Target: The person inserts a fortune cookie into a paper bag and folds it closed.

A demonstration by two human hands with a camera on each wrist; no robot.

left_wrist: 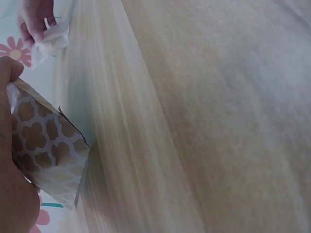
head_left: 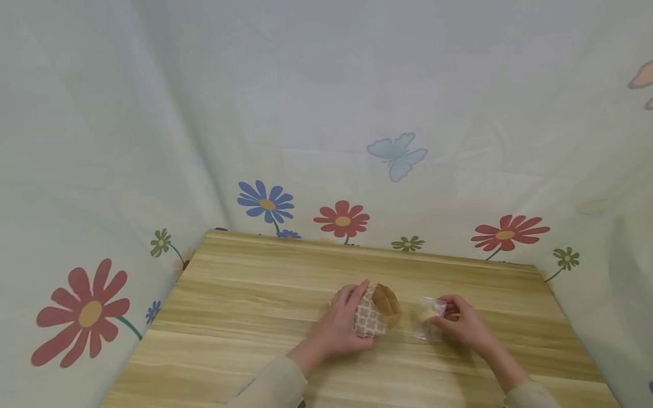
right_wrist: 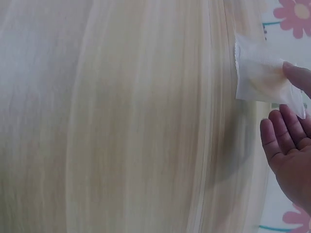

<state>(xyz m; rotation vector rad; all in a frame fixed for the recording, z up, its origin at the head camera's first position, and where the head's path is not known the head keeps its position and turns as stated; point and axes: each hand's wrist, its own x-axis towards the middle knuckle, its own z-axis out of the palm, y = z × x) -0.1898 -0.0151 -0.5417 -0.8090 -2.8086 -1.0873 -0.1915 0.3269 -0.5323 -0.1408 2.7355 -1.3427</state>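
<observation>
A small brown paper bag with a white lattice pattern is in my left hand, whose thumb and fingers curl round its sides. Its mouth gapes to the right, showing the plain brown inside. In the left wrist view, a bit of whitish plastic shows beside the bag by the fingers; what it belongs to is hidden. My right hand pinches a clear plastic packet by its edge, a short way right of the bag. Something pale yellow lies inside the packet, blurred through the film.
Both hands work over a wood-grain table. Behind it and at its sides hangs a pale cloth printed with flowers and butterflies. The table's back edge runs along the foot of this cloth.
</observation>
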